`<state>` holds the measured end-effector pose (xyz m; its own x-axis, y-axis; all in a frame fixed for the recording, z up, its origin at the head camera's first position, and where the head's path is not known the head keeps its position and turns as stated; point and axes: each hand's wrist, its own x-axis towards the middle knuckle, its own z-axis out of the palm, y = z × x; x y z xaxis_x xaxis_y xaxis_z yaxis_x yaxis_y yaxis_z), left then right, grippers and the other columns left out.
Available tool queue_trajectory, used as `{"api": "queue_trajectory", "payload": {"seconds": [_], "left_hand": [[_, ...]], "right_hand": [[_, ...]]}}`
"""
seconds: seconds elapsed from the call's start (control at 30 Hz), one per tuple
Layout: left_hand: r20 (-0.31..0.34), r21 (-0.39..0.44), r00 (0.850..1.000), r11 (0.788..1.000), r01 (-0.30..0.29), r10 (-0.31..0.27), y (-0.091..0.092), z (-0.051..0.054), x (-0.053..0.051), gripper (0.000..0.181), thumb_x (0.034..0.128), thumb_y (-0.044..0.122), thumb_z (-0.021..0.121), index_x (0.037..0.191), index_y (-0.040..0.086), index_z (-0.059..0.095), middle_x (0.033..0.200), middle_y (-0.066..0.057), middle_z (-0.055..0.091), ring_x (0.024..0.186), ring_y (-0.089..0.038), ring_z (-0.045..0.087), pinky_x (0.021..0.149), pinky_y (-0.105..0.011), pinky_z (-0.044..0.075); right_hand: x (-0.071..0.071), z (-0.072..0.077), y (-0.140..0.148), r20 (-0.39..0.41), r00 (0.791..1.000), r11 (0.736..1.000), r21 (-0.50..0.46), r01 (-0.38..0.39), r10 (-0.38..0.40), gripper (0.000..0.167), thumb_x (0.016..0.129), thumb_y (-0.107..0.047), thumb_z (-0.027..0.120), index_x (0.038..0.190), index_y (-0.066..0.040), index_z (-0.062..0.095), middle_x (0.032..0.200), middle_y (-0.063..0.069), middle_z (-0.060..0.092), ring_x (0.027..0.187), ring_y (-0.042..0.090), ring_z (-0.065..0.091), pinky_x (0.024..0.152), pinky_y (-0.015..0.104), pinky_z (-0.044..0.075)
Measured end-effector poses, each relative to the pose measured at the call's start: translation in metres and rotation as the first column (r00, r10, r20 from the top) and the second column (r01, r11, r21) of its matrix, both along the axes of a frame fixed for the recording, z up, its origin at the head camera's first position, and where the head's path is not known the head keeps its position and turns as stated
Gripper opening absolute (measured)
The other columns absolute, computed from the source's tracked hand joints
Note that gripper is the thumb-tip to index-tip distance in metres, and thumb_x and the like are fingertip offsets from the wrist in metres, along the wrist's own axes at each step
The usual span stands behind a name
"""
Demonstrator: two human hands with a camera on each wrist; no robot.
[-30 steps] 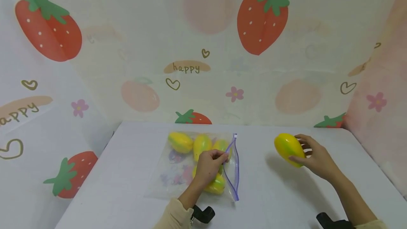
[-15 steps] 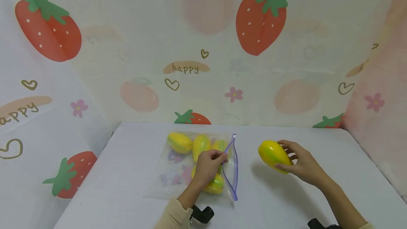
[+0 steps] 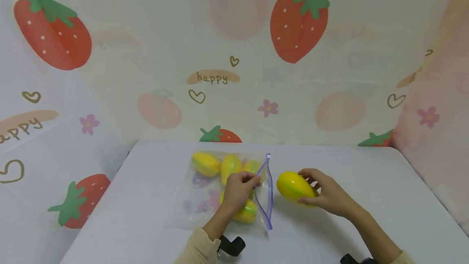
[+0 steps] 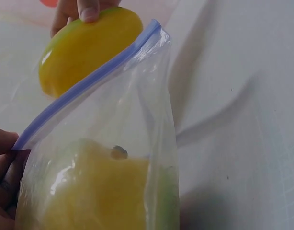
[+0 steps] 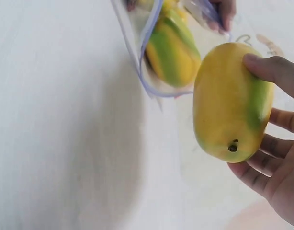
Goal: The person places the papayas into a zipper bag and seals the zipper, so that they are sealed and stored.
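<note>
A clear zip bag [image 3: 196, 215] with a purple zip edge lies on the white table, its mouth parted and facing right. Several yellow-green mangoes [image 3: 206, 164] are inside. My left hand [image 3: 236, 192] pinches the upper layer of the bag's mouth at the zip strip [image 4: 84, 85]. To the right of the mouth, my right hand [image 3: 326, 194] holds another mango [image 3: 294, 186] above the table, thumb on one side and fingers on the other. In the right wrist view this mango [image 5: 231, 108] shows a dark stem spot, with the bag's opening behind it.
The white table [image 3: 384, 190] runs back to a wall cloth [image 3: 234, 109] printed with strawberries and flowers. Dark wrist mounts [image 3: 232, 246] sit at both forearms, low over the front of the table.
My right hand has carried the mango leftward and slightly down, from the right part of the table to just beside the bag's mouth. The left hand keeps its pinch on the bag.
</note>
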<state>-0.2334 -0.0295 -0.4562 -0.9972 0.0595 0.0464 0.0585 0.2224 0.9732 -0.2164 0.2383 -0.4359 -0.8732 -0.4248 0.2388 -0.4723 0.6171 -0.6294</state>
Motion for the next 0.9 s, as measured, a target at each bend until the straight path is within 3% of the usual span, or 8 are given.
{"api": "queue_trajectory", "payload": {"seconds": [0.33, 0.57, 0.9], "left_hand": [[-0.003, 0.004, 1.000, 1.000, -0.005, 0.005, 0.000, 0.001, -0.002, 0.021, 0.0907, 0.024, 0.068, 0.086, 0.004, 0.074, 0.078, -0.008, 0.073, 0.069, -0.011, 0.056, 0.063, -0.020, 0.045], [0.006, 0.008, 1.000, 1.000, -0.014, 0.014, 0.002, 0.003, -0.002, 0.022, 0.0913, 0.024, 0.067, 0.085, 0.004, 0.074, 0.078, -0.007, 0.072, 0.070, -0.012, 0.055, 0.065, -0.021, 0.045], [-0.012, 0.019, 1.000, 1.000, -0.012, 0.012, 0.003, 0.005, -0.003, 0.023, 0.0920, 0.024, 0.066, 0.085, 0.003, 0.074, 0.080, -0.010, 0.073, 0.070, -0.010, 0.056, 0.066, -0.019, 0.045]], "right_hand": [[0.000, -0.007, -0.021, 0.067, 0.994, 0.996, 0.004, -0.091, 0.091, 0.060, 0.077, -0.030, 0.081, 0.126, -0.008, 0.055, 0.119, 0.003, 0.064, 0.099, 0.013, 0.058, 0.081, 0.024, 0.050], [-0.004, -0.013, -0.031, 0.123, 0.979, 0.986, 0.007, -0.164, 0.162, 0.057, 0.077, -0.031, 0.081, 0.127, -0.015, 0.057, 0.119, -0.001, 0.064, 0.101, 0.013, 0.057, 0.082, 0.026, 0.050], [-0.010, -0.017, -0.044, 0.144, 0.969, 0.976, 0.058, -0.211, 0.202, 0.058, 0.076, -0.028, 0.081, 0.128, -0.012, 0.060, 0.122, 0.000, 0.066, 0.105, 0.018, 0.059, 0.093, 0.043, 0.050]]}}
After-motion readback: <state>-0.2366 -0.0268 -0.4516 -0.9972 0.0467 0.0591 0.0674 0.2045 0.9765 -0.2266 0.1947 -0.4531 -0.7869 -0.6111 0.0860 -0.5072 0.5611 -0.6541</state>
